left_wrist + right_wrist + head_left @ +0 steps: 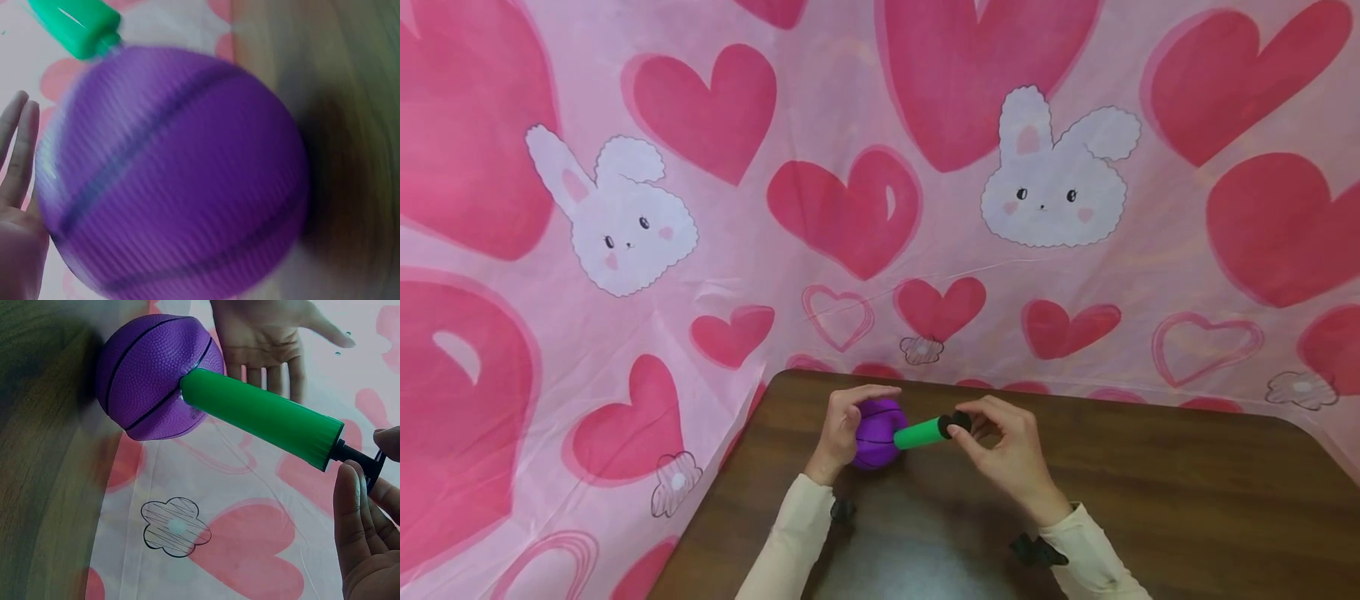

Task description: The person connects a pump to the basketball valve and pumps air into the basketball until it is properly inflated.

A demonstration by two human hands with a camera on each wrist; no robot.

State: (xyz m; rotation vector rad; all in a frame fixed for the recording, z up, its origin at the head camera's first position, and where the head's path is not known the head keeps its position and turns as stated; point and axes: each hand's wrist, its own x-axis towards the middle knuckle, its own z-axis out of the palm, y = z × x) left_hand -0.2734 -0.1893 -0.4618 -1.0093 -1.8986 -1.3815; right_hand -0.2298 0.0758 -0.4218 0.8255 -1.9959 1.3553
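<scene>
A small purple basketball (pixel 874 450) with black seams sits on the table. Its surface fills most of the left wrist view, somewhat blurred. My left hand (pixel 837 429) is at the ball's left side, its fingers extended; the right wrist view shows that palm (pixel 262 340) behind the ball. A green hand pump (pixel 262 419) has its narrow end against the ball, and its barrel slants up toward the right. With thumb and fingers, my right hand (pixel 1011 446) pinches the pump's black handle (pixel 375 469). A short length of black rod shows between handle and barrel.
The dark wood table (pixel 1187 500) has its rounded back edge close behind the ball. A pink cloth (pixel 850 100) with red hearts and white rabbits hangs behind and to the left. Black straps (pixel 1037 550) are on both wrists.
</scene>
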